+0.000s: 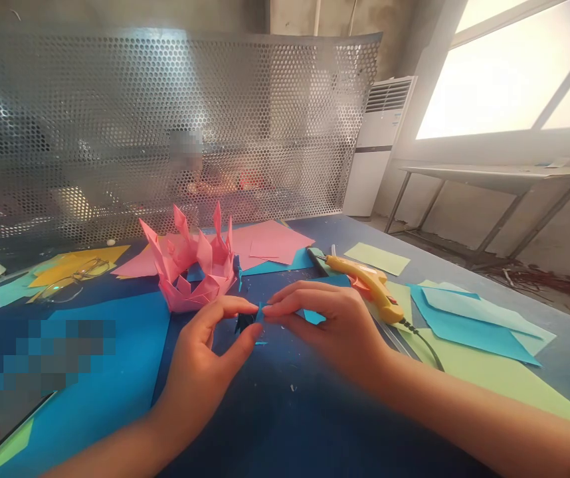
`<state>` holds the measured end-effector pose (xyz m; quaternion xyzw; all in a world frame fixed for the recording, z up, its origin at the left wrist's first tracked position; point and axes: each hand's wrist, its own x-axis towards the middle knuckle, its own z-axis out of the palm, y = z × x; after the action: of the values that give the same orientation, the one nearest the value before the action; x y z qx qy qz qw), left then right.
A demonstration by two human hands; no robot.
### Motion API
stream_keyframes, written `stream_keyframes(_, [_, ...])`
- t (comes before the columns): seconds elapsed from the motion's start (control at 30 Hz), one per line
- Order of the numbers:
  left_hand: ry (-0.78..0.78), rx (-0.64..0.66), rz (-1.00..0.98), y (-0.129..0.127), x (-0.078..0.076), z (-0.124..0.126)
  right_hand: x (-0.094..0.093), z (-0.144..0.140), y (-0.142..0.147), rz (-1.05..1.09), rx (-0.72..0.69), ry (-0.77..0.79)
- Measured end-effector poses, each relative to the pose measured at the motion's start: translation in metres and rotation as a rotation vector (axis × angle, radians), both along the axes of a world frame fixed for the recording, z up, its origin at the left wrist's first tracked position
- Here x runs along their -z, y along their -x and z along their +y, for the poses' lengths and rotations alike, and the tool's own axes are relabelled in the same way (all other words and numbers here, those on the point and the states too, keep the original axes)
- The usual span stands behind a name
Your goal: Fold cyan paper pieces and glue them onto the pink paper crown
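My left hand (209,358) and my right hand (332,324) meet over the middle of the dark blue table. A small folded strip of blue paper (260,311) is pinched at their fingertips, thumb and forefinger of the left hand on one side, right fingertips on the other. The fingers cover most of it. Just behind my left hand stands a pink folded-paper crown (205,257) with tall points. Beyond my right forearm lies a yellow hot glue gun (384,287), its cord trailing towards me. Neither hand touches the crown or glue gun.
A large blue sheet (130,345) and a blurred-out dark device (26,392) lie at left. Glasses (73,275) rest on yellow paper (110,255). Pink sheets (278,239) lie behind the crown, green and blue sheets (474,318) at right. A perforated metal screen (285,133) borders the table.
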<state>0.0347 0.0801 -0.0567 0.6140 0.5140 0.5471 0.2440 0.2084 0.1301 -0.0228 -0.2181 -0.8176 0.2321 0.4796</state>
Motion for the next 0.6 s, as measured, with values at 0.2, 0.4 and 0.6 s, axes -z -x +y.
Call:
stream_keyframes(0.2, [-0.068, -0.021, 0.074, 0.0, 0.001, -0.001, 0.0, -0.003, 0.002, 0.069, 0.038, 0.169])
stream_keyframes(0.4, [-0.224, 0.024, 0.094, 0.001, 0.001, -0.007, -0.005, -0.009, 0.003, 0.114, -0.021, 0.154])
stream_keyframes(0.6, [-0.334, 0.125, 0.147, 0.003, 0.001, -0.012, -0.006, -0.013, 0.0, 0.077, -0.077, -0.034])
